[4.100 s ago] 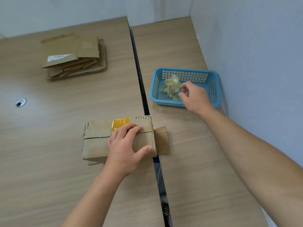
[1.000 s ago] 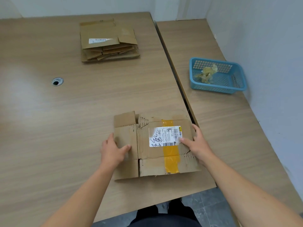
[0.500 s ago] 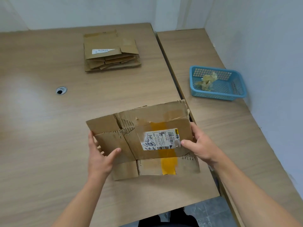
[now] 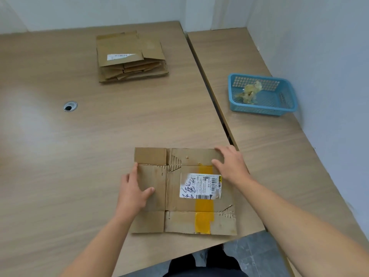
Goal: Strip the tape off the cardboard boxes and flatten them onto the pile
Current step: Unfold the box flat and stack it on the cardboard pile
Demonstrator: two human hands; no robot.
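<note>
Both bare forearms reach forward. The left grip [image 4: 133,191] lies palm down, fingers straight and together, thumb spread to the right. The right grip [image 4: 231,166] sits farther forward, palm down, fingers extended and slightly spread.

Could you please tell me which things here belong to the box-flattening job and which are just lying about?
Job: flattened box, yellow tape, cardboard pile, blue basket of stripped tape, left hand, right hand.
Lying about: cable grommet in the table.

ship label [image 4: 200,185] on box [image 4: 151,220], "502B P02", "P021"
</note>
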